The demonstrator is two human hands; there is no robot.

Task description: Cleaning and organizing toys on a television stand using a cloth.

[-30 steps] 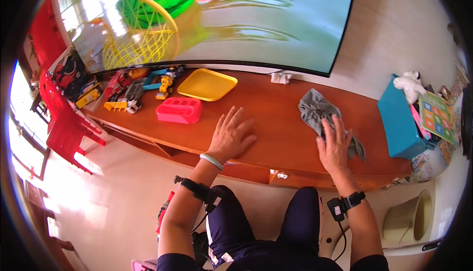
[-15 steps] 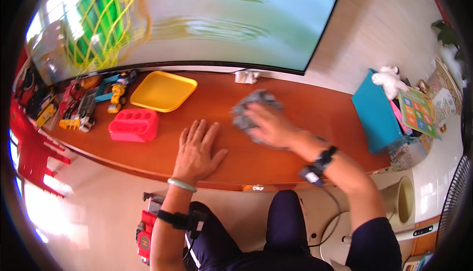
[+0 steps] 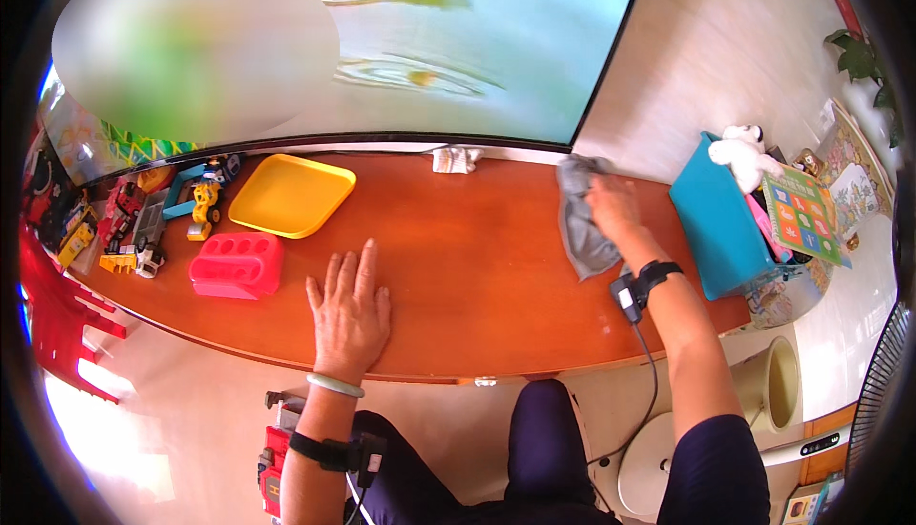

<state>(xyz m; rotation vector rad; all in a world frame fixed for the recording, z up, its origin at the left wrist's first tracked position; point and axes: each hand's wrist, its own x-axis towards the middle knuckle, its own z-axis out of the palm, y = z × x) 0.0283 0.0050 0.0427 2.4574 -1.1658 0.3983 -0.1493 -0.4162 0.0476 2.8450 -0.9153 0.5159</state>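
Note:
A grey cloth (image 3: 584,224) lies bunched and stretched along the right part of the reddish-brown wooden cabinet top (image 3: 468,286). My right hand (image 3: 615,205) is on it, gripping and pressing it against the wood; its fingertips are partly blurred. Near the front edge, my left hand (image 3: 348,320) rests flat on the surface with its fingers stretched out and nothing in it. To the left of that hand sits a pink holder with round holes (image 3: 237,265). Behind the holder is a yellow tray (image 3: 292,195).
Several toy vehicles (image 3: 143,224) crowd the left end. A teal bin (image 3: 716,224) with a white plush toy (image 3: 746,157) and a colourful book (image 3: 809,215) stands at the right. A large screen (image 3: 458,57) rises behind; a small white striped bundle (image 3: 456,159) lies below it.
My right hand has moved right with the cloth, from mid-surface toward the teal bin, and the cloth is now more spread out. My left hand stays flat on the wood.

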